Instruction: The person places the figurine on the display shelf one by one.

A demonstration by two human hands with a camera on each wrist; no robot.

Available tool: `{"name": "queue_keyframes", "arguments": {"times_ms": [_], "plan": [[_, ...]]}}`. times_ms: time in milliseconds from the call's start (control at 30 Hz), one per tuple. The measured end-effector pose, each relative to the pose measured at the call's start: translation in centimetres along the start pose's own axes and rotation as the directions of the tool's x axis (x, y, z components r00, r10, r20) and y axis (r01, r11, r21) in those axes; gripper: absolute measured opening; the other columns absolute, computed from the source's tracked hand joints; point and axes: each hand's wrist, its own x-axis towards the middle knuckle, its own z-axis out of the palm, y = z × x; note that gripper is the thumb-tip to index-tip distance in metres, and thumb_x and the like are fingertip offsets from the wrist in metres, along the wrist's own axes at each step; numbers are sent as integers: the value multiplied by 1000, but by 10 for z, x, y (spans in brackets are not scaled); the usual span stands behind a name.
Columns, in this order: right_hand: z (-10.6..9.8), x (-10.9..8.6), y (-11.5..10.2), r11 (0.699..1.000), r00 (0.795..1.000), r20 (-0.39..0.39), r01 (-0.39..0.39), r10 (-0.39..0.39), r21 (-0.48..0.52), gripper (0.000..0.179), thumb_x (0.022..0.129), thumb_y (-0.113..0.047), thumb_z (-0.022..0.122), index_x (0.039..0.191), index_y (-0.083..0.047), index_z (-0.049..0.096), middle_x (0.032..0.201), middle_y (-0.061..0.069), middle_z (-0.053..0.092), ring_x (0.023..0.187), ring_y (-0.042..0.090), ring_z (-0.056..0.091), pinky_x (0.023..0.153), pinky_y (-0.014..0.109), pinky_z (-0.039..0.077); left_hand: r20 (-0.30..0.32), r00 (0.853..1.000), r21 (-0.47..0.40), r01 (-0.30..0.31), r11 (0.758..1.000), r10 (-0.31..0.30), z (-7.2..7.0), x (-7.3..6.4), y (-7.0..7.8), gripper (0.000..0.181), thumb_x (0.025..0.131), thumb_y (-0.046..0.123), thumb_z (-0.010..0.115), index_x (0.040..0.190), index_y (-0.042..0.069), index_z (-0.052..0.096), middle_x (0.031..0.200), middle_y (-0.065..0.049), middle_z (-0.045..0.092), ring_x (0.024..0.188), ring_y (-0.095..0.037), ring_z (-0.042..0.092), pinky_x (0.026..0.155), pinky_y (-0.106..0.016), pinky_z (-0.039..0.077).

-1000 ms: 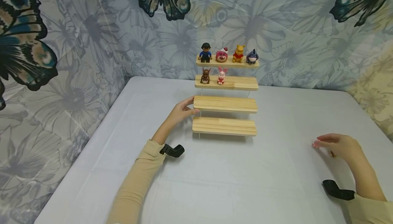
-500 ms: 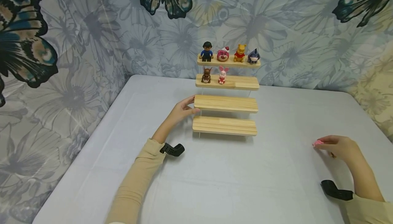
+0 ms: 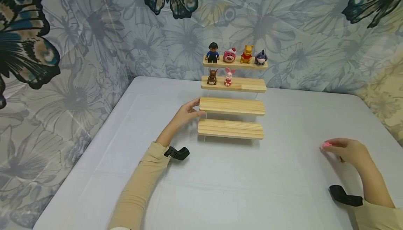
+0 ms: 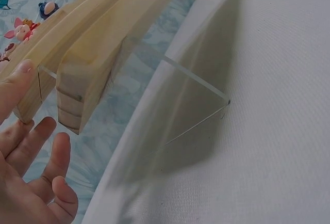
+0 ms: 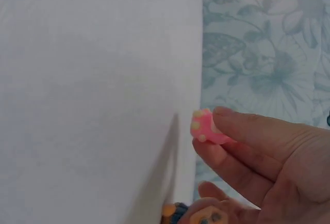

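Note:
A wooden four-tier display stand stands at mid-table. My left hand grips the left end of its second board from the bottom. In the left wrist view the thumb lies over that board, with a fingertip beneath it. Far to the right, my right hand pinches a small pink piece with pale yellow dots between thumb and fingers. Its exact kind cannot be told. A toy figure with orange and dark blue parts shows below the lower fingers, partly cut off by the frame.
On the top board are a black-haired toy figure, a pink bear, a yellow bear in red and a blue-grey donkey. The board below bears a brown figure and a pink piglet. Patterned cloth hangs behind the white table.
More of the pink piece shows at my right fingertips, which have shifted it slightly. My left hand keeps its grip on the stand. The head view has moved a little.

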Motion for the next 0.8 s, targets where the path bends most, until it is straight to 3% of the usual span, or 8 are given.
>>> {"name": "queue_keyframes", "arguments": {"times_ms": [100, 200, 333, 467, 600, 700, 800], "plan": [[0, 4, 3, 999, 1000, 6, 9, -9, 53, 62, 68, -50, 50, 105, 0, 47, 77, 12, 52, 49, 17, 43, 42, 31, 34, 4, 1000, 1, -5, 1000, 5, 0, 0, 2, 61, 75, 18, 55, 125, 8, 23, 119, -7, 33, 86, -20, 45, 71, -31, 36], [2, 6, 4, 997, 1000, -22, -10, 12, 77, 57, 66, -52, 51, 105, -9, 49, 81, 9, 52, 46, 18, 44, 41, 32, 35, 12, 1000, -15, -20, 1000, 21, 0, 1, 4, 59, 75, 15, 55, 125, 6, 23, 119, -7, 33, 84, -20, 46, 71, -34, 36], [3, 5, -1, 996, 998, -57, -23, 28, 84, 63, 67, -53, 49, 111, -9, 44, 92, 16, 46, 44, 20, 43, 40, 34, 35, 14, 999, -47, -34, 998, 34, 1, 4, 2, 59, 75, 13, 55, 125, 5, 24, 117, -9, 35, 81, -21, 46, 71, -39, 35], [5, 11, 3, 996, 994, -109, 26, -17, 80, 63, 71, -50, 46, 116, -7, 41, 105, 23, 37, 46, 22, 41, 39, 34, 33, 8, 999, -67, -31, 997, 31, 1, 9, -5, 61, 73, 16, 57, 124, 9, 25, 115, -7, 38, 78, -21, 48, 71, -39, 35], [11, 33, 29, 997, 980, -189, 73, -68, 15, 56, 71, -49, 46, 115, -14, 43, 105, 19, 41, 71, 27, 43, 46, 38, 33, 1, 999, -60, -34, 998, 34, 0, 14, -17, 64, 71, 22, 59, 125, 11, 26, 113, -2, 40, 76, -18, 49, 69, -36, 36], [15, 48, 46, 996, 973, -213, 86, -85, 0, 58, 70, -51, 45, 116, -15, 42, 103, 18, 43, 88, 31, 35, 51, 42, 32, -14, 999, -43, -42, 998, 41, 1, 16, -23, 66, 70, 25, 59, 124, 10, 26, 111, 0, 41, 74, -18, 49, 66, -35, 37], [18, 55, 52, 994, 970, -220, 110, -101, 29, 58, 71, -51, 45, 116, -14, 41, 103, 16, 43, 91, 33, 34, 56, 45, 30, -26, 999, -33, -42, 999, 41, 1, 15, -25, 67, 69, 27, 60, 124, 9, 26, 111, 0, 41, 74, -18, 49, 65, -31, 37]]}}
